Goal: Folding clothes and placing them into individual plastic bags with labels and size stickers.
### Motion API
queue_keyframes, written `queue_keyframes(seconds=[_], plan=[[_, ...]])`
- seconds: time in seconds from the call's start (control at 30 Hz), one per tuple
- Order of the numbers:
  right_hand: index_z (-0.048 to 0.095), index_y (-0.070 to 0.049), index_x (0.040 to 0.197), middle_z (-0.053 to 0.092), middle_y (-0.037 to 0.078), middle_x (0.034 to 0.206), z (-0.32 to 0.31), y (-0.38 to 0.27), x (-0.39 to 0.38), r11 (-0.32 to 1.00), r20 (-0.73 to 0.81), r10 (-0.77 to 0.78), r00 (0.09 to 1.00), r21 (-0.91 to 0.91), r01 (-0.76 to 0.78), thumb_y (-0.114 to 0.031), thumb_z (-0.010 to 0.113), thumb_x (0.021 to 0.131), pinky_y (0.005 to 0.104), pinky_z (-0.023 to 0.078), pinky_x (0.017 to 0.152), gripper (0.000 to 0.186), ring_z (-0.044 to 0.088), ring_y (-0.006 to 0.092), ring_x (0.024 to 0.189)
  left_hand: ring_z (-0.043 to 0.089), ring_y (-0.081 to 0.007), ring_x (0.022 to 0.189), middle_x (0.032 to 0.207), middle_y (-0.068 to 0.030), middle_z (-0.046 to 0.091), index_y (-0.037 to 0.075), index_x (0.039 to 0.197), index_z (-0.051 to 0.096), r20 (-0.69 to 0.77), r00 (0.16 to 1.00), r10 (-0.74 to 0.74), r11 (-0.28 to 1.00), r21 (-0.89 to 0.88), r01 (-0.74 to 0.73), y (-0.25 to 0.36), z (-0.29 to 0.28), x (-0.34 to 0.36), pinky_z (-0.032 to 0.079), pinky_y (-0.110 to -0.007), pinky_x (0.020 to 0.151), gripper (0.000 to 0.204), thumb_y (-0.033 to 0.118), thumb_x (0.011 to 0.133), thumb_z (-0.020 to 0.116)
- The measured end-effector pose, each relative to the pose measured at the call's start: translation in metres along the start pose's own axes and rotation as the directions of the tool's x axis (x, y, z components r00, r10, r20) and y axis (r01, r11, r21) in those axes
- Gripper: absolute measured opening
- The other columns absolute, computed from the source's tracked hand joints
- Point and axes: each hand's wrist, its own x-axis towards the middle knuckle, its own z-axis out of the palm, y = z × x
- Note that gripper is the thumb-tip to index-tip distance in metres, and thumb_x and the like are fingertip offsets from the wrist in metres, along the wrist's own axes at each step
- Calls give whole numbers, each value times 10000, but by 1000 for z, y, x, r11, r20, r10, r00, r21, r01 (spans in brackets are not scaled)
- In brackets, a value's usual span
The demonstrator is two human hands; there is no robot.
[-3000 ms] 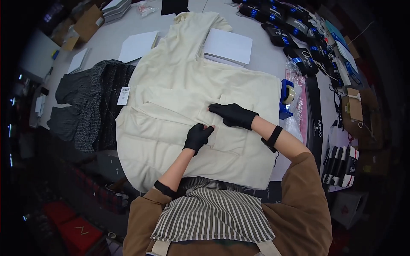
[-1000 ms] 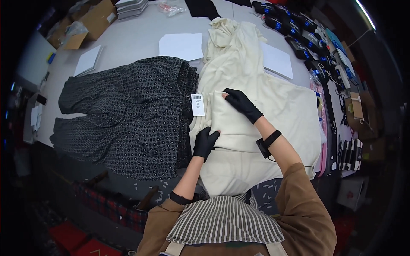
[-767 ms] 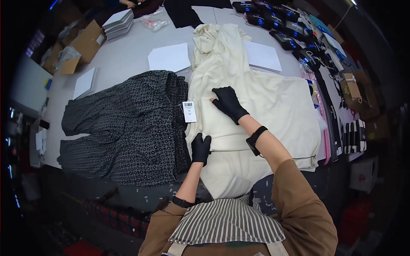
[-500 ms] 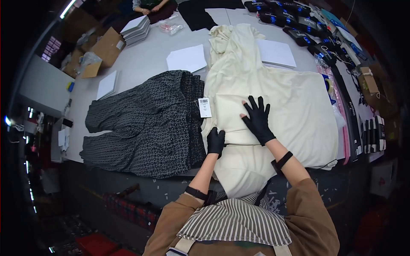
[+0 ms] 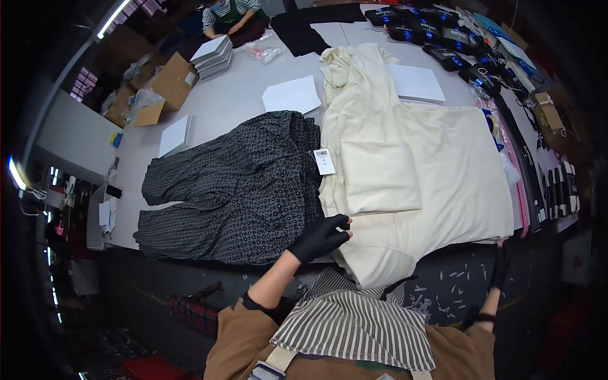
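A large cream garment (image 5: pixel 453 158) lies spread on the table, with a folded cream cloth piece (image 5: pixel 380 177) resting on it as a neat square. My left hand (image 5: pixel 320 239), in a black fingertip-less glove, hovers by the garment's near left edge, its fingers loosely bent and apart with nothing in them. At the table's near right edge, my right hand (image 5: pixel 500 269) pinches the cream garment's hem corner; most of its fingers are hidden. Left of the cream garment lie dark patterned trousers (image 5: pixel 234 183), with a white tag (image 5: pixel 323 162) at the waistband.
White sheets (image 5: pixel 291 95) and a white board (image 5: pixel 418 83) lie beyond the garments. Black packaged bundles (image 5: pixel 437 31) crowd the far right. A cardboard box (image 5: pixel 172 82) and a paper stack (image 5: pixel 213 58) stand far left. Another person (image 5: pixel 231 19) is at the far edge.
My right hand has left the folded cream square and reached the garment's near right corner. My left hand has let go of the folded square's edge and drawn back toward me.
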Motion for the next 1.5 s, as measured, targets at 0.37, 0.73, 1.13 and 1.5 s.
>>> queue_keyframes(seconds=[0.37, 0.73, 1.13, 1.5], plan=[[451, 3, 1282, 548, 144, 1235, 280, -379, -230, 866, 355, -250, 901, 498, 44, -259, 582, 891, 328, 371, 979, 489, 493, 211, 1182, 355, -288, 1291, 1294, -134, 471, 106, 1188, 532, 479, 667, 570, -9, 816, -579, -57, -251, 137, 206, -541, 1064, 494, 205, 717, 643], [530, -5, 1137, 607, 207, 909, 332, -459, -265, 992, 751, -44, 659, 113, -62, -349, 562, 870, 382, 448, 736, 437, 600, 315, 864, 583, -276, 997, 914, -77, 638, 123, 873, 654, 763, 578, 288, 40, 593, -804, -97, -302, 165, 358, -522, 908, 166, 184, 744, 569], [492, 1, 1202, 569, 211, 1119, 371, -501, -232, 912, 165, -410, 897, 86, 401, -162, 485, 917, 364, 444, 866, 328, 563, 325, 1034, 520, -285, 1046, 1021, -125, 578, 76, 1021, 587, 482, 539, 690, -43, 772, -635, -115, -243, 169, 335, -531, 938, 280, 176, 761, 562], [489, 1, 1236, 545, 126, 1216, 453, -490, -241, 846, 247, -444, 861, 433, 312, -108, 419, 937, 329, 350, 994, 326, 494, 233, 1156, 563, -358, 804, 778, -210, 576, 24, 829, 594, -585, 811, 17, 824, 468, 320, -345, -303, -117, 428, -461, 684, 124, 87, 765, 509]])
